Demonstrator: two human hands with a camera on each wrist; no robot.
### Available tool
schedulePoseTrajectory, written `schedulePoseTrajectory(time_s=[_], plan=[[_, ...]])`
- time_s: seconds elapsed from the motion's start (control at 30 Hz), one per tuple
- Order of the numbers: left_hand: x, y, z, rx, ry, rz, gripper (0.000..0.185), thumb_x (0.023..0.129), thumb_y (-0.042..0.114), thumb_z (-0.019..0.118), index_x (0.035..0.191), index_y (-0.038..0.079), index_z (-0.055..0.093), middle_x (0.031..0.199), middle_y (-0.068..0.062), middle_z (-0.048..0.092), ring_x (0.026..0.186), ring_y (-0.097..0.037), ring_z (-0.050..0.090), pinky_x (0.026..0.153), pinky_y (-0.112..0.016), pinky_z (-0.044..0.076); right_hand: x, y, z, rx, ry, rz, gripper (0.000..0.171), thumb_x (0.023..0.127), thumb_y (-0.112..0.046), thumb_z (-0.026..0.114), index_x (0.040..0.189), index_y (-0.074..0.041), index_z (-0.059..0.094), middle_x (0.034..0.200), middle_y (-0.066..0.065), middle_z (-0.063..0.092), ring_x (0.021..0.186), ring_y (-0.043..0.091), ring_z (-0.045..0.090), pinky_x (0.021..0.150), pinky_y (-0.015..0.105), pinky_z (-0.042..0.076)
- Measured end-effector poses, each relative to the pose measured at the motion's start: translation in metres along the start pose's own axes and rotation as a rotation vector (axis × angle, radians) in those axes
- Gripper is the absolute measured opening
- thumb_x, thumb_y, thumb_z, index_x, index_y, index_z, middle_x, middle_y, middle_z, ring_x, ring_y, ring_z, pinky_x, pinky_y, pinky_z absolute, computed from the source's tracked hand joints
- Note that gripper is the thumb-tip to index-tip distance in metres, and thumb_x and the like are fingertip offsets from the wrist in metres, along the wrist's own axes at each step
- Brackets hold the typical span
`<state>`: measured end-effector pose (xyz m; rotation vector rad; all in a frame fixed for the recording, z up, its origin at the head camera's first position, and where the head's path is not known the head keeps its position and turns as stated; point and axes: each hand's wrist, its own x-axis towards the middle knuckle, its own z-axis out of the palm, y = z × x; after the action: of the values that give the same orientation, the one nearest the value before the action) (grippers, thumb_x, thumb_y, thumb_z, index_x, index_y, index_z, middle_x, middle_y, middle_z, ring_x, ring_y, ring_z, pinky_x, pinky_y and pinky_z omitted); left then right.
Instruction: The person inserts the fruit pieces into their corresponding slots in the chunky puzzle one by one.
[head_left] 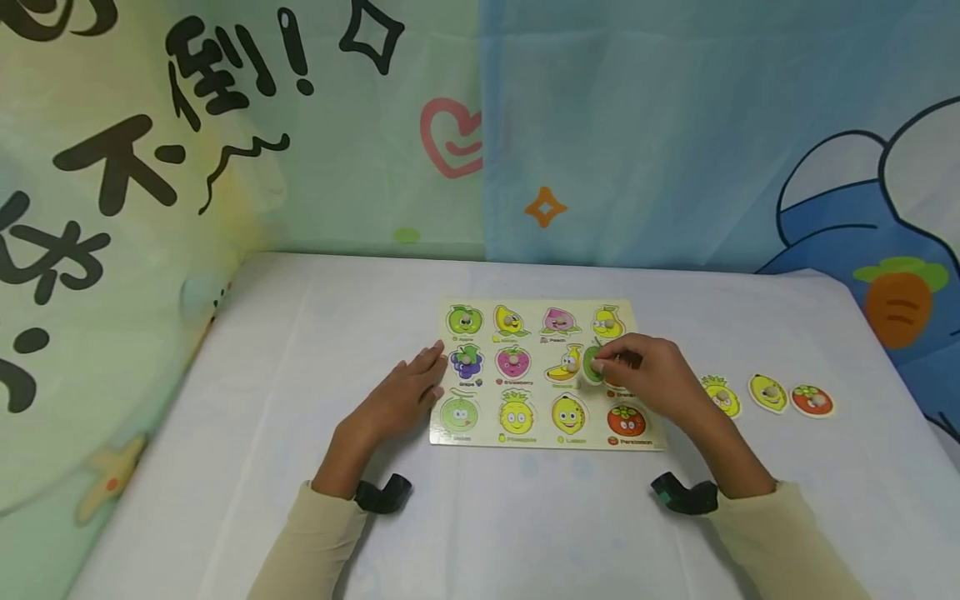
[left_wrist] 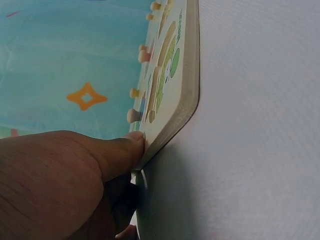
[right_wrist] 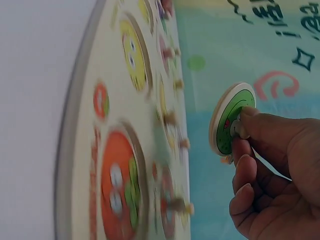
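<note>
Pinching the little knob of the green fruit piece (head_left: pixel 593 364), the right hand (head_left: pixel 651 377) held it lifted clear above the right part of the puzzle board (head_left: pixel 480 433) on the counter (head_left: pixel 247 400) — seating it well probably called for levelling the disc first, then lowering it squarely over its own cut-out. The left hand (head_left: pixel 405 398) lay flat with straight fingers against the board's left edge, steadying it. The piece was near round with no clear long axis — tipped, printed face toward the right hand.
</note>
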<state>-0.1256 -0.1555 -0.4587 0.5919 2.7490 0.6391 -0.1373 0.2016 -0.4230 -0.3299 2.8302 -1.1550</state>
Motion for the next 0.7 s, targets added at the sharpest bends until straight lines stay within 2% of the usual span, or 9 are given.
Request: schedulePoseTrajectory(time_s=[0.23,0.33,0.5,0.7], plan=[[-0.003,-0.001,-0.002,-0.001,0.006,-0.014,0.055,0.102,0.018,0.053,0.151,0.005,0.032,0.16,-0.005,0.018,0.146,-0.023,0.016,0.118,-0.045,0.015,0.014,-0.019,0.034,0.054,-0.079,-0.095,0.007,0.088,-0.018,0.075,0.093,-0.014,0.074,0.079,-0.002,0.06,0.071,0.019,0.051,0.058,0.028,0.044],[-0.004,-0.002,-0.004,-0.008,-0.001,-0.015,0.055,0.102,0.018,0.052,0.151,0.005,0.032,0.16,-0.005,0.017,0.146,-0.023,0.016,0.118,-0.046,0.015,0.023,-0.027,0.051,0.077,-0.123,-0.105,0.005,0.087,-0.02,0.075,0.091,-0.016,0.073,0.077,-0.004,0.06,0.069,0.018,0.051,0.058,0.029,0.044],[-0.001,-0.002,-0.002,-0.02,-0.01,0.002,0.056,0.101,0.018,0.053,0.151,0.005,0.031,0.16,-0.006,0.018,0.146,-0.024,0.016,0.117,-0.047,0.015,0.031,-0.041,0.073,0.107,-0.189,-0.132,0.005,0.086,-0.018,0.076,0.087,-0.015,0.072,0.076,-0.004,0.06,0.068,0.016,0.051,0.057,0.027,0.044],[0.002,0.0,-0.002,-0.028,-0.02,0.005,0.056,0.102,0.018,0.052,0.151,0.005,0.03,0.16,-0.005,0.017,0.146,-0.024,0.015,0.118,-0.046,0.015,0.034,-0.058,0.088,0.138,-0.253,-0.194,0.008,0.086,-0.02,0.077,0.088,-0.013,0.075,0.078,-0.007,0.062,0.069,0.014,0.051,0.058,0.026,0.044]])
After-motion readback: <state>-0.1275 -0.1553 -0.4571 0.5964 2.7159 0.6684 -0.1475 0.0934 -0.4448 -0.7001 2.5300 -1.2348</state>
